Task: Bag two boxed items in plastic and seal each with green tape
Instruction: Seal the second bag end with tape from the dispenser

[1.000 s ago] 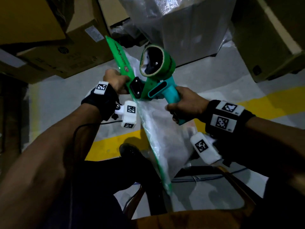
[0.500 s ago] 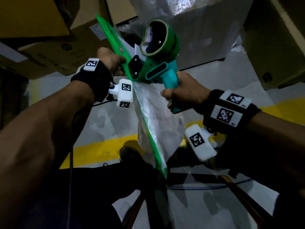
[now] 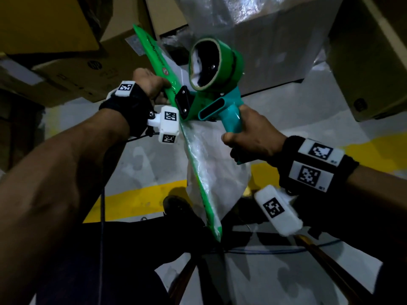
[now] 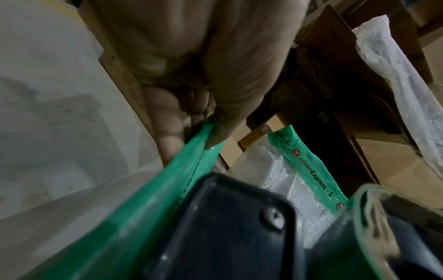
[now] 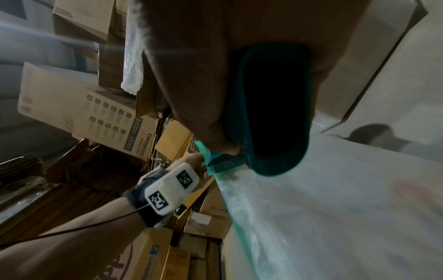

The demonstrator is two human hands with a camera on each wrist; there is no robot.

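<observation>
Head view: left hand pinches the green tape along the held-up plastic bag; right hand grips the tape dispenser pressed against it. Left wrist view: thumb and fingers clamp the tape. Right wrist view: fingers wrap the dispenser handle.

Grey floor with yellow line

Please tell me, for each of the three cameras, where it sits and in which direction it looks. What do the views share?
Head: on the head, looking down; both forearms, left hand, right hand, tape dispenser, plastic bag.
Left wrist: along the palm; fingers pinch the green tape.
Right wrist: along the hand gripping the dispenser handle; the left forearm shows.
Shared: tape and bag appear in all three.
</observation>
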